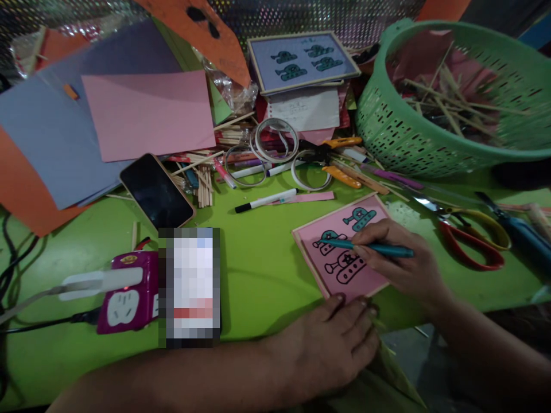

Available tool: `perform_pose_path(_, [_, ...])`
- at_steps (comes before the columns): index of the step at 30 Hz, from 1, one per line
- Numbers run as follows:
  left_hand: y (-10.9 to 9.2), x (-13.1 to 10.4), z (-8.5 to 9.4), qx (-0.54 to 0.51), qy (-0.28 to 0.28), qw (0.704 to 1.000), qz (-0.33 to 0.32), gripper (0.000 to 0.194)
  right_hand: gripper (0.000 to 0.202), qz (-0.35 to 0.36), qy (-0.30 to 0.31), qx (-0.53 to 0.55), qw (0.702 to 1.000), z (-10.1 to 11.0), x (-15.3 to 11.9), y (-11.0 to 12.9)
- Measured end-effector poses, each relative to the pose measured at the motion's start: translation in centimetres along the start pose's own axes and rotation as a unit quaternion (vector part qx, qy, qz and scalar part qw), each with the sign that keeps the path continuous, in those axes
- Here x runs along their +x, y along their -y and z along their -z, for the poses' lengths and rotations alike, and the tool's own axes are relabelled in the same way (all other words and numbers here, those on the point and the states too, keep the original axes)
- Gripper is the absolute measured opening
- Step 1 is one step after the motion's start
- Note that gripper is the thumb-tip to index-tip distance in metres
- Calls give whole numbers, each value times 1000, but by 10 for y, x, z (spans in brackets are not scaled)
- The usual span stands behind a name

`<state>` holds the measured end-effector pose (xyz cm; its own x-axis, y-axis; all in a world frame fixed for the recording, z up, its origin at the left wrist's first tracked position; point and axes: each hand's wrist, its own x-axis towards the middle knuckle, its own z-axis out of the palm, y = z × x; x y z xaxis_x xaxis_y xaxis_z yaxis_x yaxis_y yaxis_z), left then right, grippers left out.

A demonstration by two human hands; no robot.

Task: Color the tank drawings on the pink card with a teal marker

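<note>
My right hand (396,258) pinches a teal marker pen (394,250) between thumb and fingers. The pen's tip rests on a pink card (312,229) edged with thin wooden sticks. Black-outlined tank drawings are on the card; the top one (359,218) is coloured teal, the middle one partly teal, and the lowest (348,268) shows pink inside its outline. Along the card's near edge lies my left hand (333,338), palm down, fingers stretched out with their tips at the edge. It grips nothing that I can see.
Red-and-yellow-handled scissors (471,241) lie right of the card, below a green basket (370,109) of sticks. Behind are tape rolls (275,140), a white marker (267,201) and a framed blue tank picture (301,63). Leftward are a phone (157,192) and a purple power strip (129,292).
</note>
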<state>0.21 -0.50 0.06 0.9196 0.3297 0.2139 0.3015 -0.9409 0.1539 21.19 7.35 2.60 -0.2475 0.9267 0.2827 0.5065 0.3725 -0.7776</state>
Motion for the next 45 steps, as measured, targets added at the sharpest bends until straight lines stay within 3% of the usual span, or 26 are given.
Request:
perform_pose_path(18, [2, 0, 3, -3, 29, 999, -18, 44, 8, -28, 13, 12, 999, 0, -1, 1])
perform_pose_path(45, [2, 0, 2, -2, 65, 997, -35, 47, 12, -16, -9, 10, 1000, 2, -3, -2])
